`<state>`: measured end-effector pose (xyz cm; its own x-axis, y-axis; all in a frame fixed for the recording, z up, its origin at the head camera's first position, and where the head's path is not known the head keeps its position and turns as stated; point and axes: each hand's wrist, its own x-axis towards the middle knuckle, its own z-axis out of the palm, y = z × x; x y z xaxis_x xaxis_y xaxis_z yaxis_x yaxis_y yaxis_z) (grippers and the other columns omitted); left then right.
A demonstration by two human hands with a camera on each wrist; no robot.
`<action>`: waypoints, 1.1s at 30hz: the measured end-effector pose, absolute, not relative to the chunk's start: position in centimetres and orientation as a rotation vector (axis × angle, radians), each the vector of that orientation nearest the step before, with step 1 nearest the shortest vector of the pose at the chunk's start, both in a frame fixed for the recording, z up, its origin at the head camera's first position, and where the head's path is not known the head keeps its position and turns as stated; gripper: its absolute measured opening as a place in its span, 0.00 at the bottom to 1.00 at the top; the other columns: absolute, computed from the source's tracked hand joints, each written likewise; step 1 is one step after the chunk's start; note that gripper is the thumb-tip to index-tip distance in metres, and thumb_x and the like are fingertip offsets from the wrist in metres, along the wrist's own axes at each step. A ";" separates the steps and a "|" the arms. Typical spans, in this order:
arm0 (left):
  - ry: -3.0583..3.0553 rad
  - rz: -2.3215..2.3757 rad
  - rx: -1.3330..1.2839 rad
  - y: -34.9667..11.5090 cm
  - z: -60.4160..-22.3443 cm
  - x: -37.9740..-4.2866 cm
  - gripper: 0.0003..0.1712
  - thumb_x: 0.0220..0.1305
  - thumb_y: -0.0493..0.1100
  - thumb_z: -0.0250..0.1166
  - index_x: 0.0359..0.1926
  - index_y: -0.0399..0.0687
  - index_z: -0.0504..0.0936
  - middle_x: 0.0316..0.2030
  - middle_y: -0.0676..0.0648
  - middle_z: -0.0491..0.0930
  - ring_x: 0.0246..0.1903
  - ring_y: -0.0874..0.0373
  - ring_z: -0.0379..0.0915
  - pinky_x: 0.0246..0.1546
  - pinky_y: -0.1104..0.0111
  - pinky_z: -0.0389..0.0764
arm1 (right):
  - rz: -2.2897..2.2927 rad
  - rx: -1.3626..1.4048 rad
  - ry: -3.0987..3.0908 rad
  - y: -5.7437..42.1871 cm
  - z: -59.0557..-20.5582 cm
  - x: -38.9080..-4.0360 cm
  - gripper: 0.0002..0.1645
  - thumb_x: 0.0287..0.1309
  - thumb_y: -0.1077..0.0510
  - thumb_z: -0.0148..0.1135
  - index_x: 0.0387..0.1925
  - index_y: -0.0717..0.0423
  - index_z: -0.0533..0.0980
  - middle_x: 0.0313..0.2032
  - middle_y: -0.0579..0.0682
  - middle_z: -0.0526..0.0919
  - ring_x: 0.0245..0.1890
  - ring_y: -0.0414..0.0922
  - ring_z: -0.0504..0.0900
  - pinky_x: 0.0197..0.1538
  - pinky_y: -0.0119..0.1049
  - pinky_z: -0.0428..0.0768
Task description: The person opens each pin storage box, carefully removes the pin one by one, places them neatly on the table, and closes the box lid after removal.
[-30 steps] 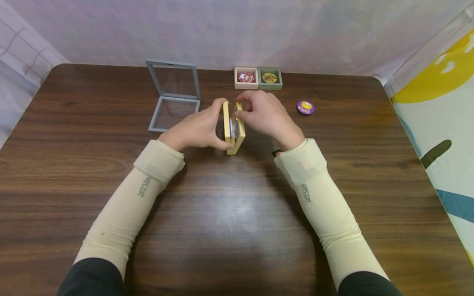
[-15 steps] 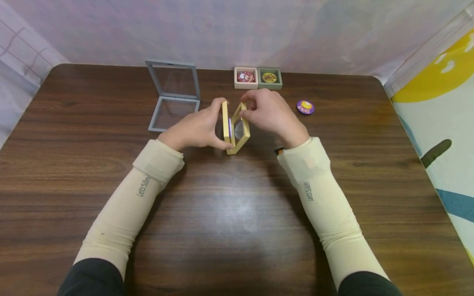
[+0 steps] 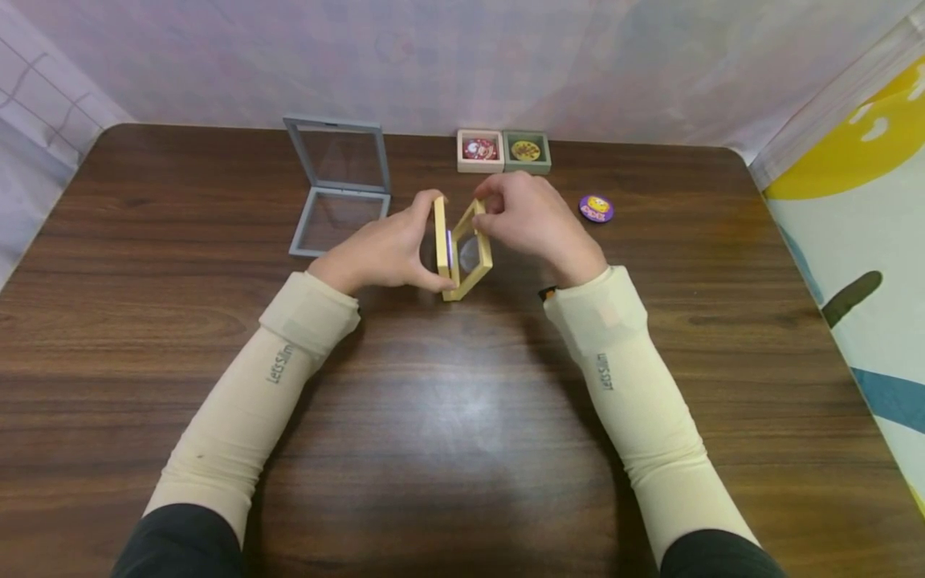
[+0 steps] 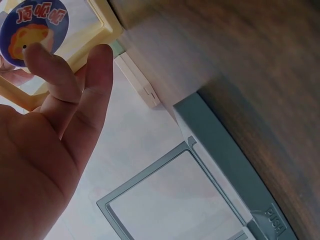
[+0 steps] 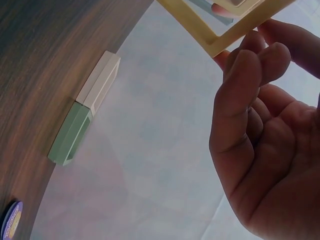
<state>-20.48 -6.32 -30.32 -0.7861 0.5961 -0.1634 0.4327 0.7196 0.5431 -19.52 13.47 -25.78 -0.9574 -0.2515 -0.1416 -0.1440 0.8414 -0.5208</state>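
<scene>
Between my two hands a small yellow hinged display frame (image 3: 440, 237) stands upright on the table, its halves spread in a narrow V. My left hand (image 3: 383, 250) grips the left half, with the thumb at the near lower edge and fingers at the far upper edge. A round purple badge (image 4: 37, 30) with a lion cartoon sits against the clear film of that half. My right hand (image 3: 531, 221) pinches the upper edge of the right half (image 3: 485, 253) between thumb and fingers. Part of the frame's far side is hidden by the fingers.
Left of the hands, a grey frame (image 3: 350, 192) stands unfolded. A pink box frame (image 3: 480, 168) and a green one (image 3: 527, 169) sit side by side at the back, each with a badge inside. Another purple badge (image 3: 596, 209) lies on the table (image 3: 462, 417) to the right.
My right hand has moved a little to the right, swinging the right half of the yellow frame away from the left half. The left hand has stayed nearly still.
</scene>
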 end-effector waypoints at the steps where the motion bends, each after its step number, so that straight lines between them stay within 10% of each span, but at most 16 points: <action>1: 2.598 0.703 0.805 -6.3 -30.3 -20.5 0.68 0.42 0.63 0.73 0.71 0.46 0.38 0.46 0.40 0.76 0.41 0.48 0.77 0.41 0.54 0.80 | -0.775 -0.303 2.814 13.5 -25.8 -19.5 0.22 0.58 0.54 0.60 0.54 0.56 0.76 0.38 0.50 0.82 0.36 0.46 0.76 0.38 0.38 0.73; 33: 2.579 0.730 0.781 -6.2 -30.1 -20.4 0.67 0.41 0.60 0.75 0.70 0.48 0.38 0.44 0.41 0.76 0.39 0.48 0.76 0.40 0.54 0.79 | -0.679 -0.209 2.822 13.8 -25.6 -19.5 0.23 0.56 0.52 0.59 0.52 0.56 0.73 0.33 0.51 0.78 0.30 0.47 0.77 0.35 0.40 0.74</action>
